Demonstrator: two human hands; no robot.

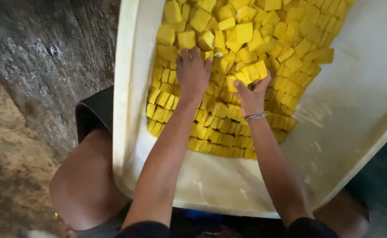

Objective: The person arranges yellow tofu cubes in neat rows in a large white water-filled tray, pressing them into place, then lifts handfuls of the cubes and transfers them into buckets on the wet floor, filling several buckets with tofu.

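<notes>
A big white tub (352, 110) rests tilted over my knees and holds a heap of yellow cubes (246, 39). Near me the cubes lie packed in neat rows (211, 128); farther off they are loose. My left hand (193, 72) lies palm down on the cubes at the edge of the loose pile, fingers spread over them. My right hand (251, 92), with a silver bracelet (255, 117) on the wrist, grips several yellow cubes (251, 72) lifted a little above the rows.
Left of the tub is rough dark ground (35, 66) with a dirty floor patch. My bare knee (85, 185) sticks out under the tub's left rim. The tub's right half is bare, smeared white plastic.
</notes>
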